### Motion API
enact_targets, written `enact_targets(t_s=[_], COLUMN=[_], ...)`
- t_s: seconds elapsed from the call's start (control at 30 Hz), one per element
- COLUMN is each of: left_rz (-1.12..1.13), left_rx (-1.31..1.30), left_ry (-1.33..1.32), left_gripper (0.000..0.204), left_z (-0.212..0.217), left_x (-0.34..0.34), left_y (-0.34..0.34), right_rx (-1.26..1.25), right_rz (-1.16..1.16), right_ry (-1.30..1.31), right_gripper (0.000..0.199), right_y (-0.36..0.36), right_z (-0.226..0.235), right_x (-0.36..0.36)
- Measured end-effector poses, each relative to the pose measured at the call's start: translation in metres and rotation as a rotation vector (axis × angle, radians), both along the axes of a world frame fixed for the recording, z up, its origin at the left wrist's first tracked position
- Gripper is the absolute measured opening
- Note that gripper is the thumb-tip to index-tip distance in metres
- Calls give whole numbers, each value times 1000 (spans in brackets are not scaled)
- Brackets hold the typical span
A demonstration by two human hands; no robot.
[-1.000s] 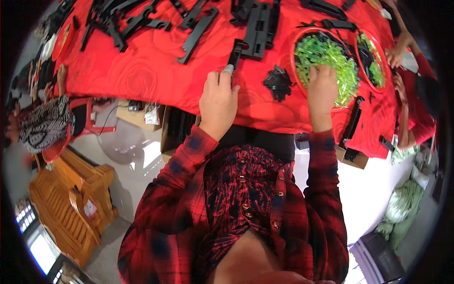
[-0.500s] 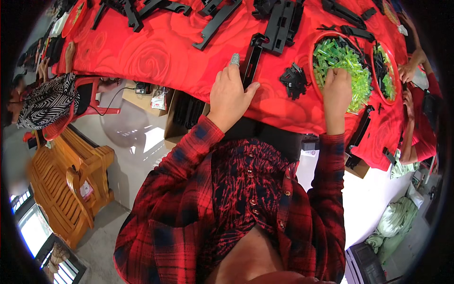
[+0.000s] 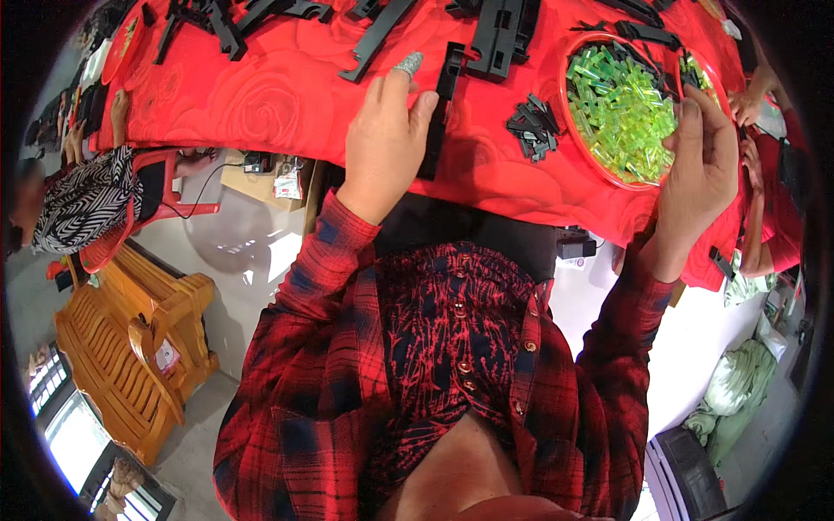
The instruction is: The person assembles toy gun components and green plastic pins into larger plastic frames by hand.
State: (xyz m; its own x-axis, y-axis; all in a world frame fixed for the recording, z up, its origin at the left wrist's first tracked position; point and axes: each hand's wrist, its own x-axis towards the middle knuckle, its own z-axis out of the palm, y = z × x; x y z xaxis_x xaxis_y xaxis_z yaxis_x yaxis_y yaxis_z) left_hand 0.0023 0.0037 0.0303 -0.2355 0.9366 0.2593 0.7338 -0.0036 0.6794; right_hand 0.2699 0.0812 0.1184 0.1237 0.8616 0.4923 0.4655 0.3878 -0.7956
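My left hand [image 3: 382, 139] lies on the red cloth, its index finger stretched out and wearing a silvery fingertip cover. The thumb stands apart, close against a long narrow black plastic part [image 3: 444, 104]; I see nothing held there. Over the right rim of a round red basket [image 3: 571, 122] hangs my right hand [image 3: 702, 169], thumb and index finger drawn together. Whatever is between these fingertips is hidden or too small to name. Small translucent yellow-green pieces [image 3: 617, 113] fill the basket. A little pile of black pieces [image 3: 533, 128] sits between the long part and the basket.
More long black plastic parts [image 3: 382, 39] lie along the far side of the red-covered table [image 3: 287, 113]. A second red basket [image 3: 714, 71] is partly behind my right hand. Other people's hands [image 3: 745, 106] are at the right. A wooden bench [image 3: 130, 347] stands lower left.
My right hand has come up out of the green pieces and moved right, past the basket rim. My left hand has shifted left, and the long black part now shows down its length beside it.
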Motion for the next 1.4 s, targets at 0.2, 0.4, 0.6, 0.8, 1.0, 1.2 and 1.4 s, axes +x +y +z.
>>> enact_targets(t_s=[0.2,0.4,0.6,0.8,1.0,1.2,1.4], left_rz=[1,-48,-18,1,17,67,56], left_rx=[-92,-308,-263,-254,-230,-230,-184], left_ry=[162,177,159,155,176,124,145], left_gripper=[47,68,70,68,67,57,70], left_z=[-16,-24,-31,-36,-32,-40,-34], left_x=[7,25,24,21,28,22,15], left_y=[3,-6,-4,-4,-4,-8,-14], right_rx=[-88,35,16,-23,-28,-11,-68], right_rz=[74,-77,-197,-197,-178,-216,-160], right_ry=[-357,-816,-932,-950,-986,-1036,-978], right_gripper=[14,12,17,20,21,17,23], right_y=[33,26,31,34,38,37,35], right_z=[-64,-108,-117,-122,-127,-131,-124], right_x=[26,9,11,10,16,15,14])
